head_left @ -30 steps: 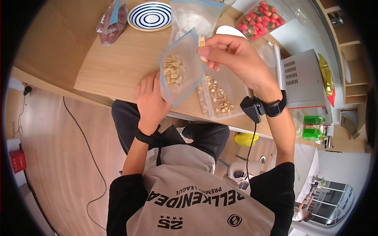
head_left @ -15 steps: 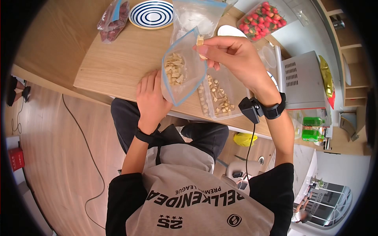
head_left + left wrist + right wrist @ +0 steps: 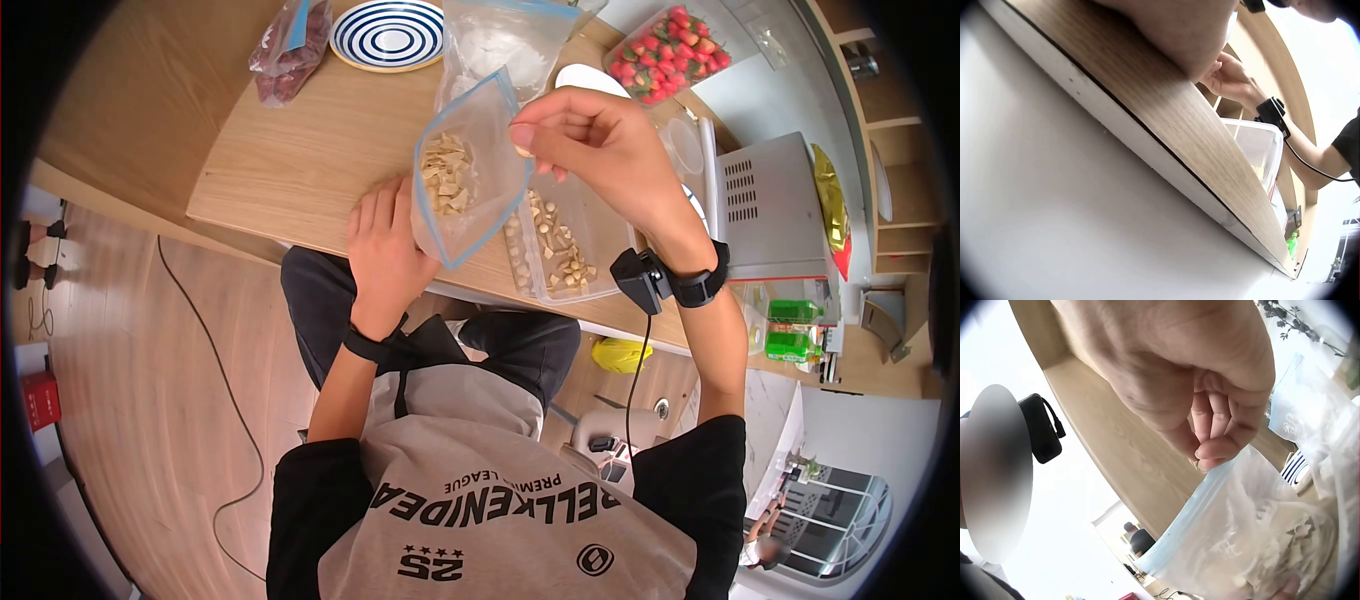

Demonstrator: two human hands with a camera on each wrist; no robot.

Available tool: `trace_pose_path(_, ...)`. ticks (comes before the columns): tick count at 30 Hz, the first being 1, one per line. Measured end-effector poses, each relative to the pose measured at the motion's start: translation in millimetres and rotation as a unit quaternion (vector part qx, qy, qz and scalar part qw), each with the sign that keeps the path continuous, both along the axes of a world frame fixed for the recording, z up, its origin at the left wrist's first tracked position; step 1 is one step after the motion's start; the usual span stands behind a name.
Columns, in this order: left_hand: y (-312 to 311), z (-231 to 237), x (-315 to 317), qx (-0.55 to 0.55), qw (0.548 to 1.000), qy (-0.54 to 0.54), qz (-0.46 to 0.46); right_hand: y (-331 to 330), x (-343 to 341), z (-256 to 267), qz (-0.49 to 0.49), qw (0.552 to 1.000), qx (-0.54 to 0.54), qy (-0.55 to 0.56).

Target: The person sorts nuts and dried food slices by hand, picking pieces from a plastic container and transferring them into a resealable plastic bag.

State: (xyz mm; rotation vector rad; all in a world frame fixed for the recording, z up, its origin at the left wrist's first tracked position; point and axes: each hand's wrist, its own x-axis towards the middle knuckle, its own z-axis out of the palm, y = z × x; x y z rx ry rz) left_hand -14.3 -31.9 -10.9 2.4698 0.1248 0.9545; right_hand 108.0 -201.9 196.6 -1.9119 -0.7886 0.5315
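A clear zip bag (image 3: 490,185) with a blue-edged mouth stands open at the table's front edge, with pale, flat broken pieces (image 3: 447,175) inside. My right hand (image 3: 595,145) is at the bag's upper right rim, thumb and forefinger pinched together. Between those fingertips a sliver of a small pale piece (image 3: 1197,465) shows in the right wrist view; the rest is hidden. My left hand (image 3: 385,240) rests by the bag's left side, fingers stretched forward on the table and thumb hidden behind the bag. Right of the bag lies a clear plastic tray (image 3: 605,225) holding small pale chunks (image 3: 560,250).
Along the back stand a bag of dark red pieces (image 3: 290,55), a blue-ringed plate (image 3: 388,37), a bag of white stuff (image 3: 500,50) and a box of strawberries (image 3: 668,55). A grey appliance (image 3: 770,205) sits at the right. The table edge (image 3: 1147,134) runs below my left hand.
The pale piece that stuck up between my right fingertips is now mostly out of sight, and that hand has shifted slightly right. My left hand stays by the bag.
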Motion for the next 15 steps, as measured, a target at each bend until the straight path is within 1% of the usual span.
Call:
trace_pose_path(4, -0.2, 1.6, 0.4, 0.0, 1.0, -0.002, 0.0, 0.4, 1.0, -1.2, 0.004, 1.0, 0.013, -0.008)
trace_pose_path(10, -0.3, 1.9, -0.3, -0.001, 1.0, -0.002, 0.001, 6.7, -2.0, 3.0, 0.007, 0.998, -0.009, -0.057)
trace_pose_path(12, 0.0, 0.9, 0.0, 0.0, 1.0, -0.001, 0.001, 8.2, 0.1, -2.4, 0.003, 0.994, -0.014, -0.106)
trace_pose_path(15, 0.7, 0.5, -0.3, 0.0, 1.0, 0.007, -0.002, 9.3, 0.3, -3.0, 0.003, 0.994, -0.01, -0.109)
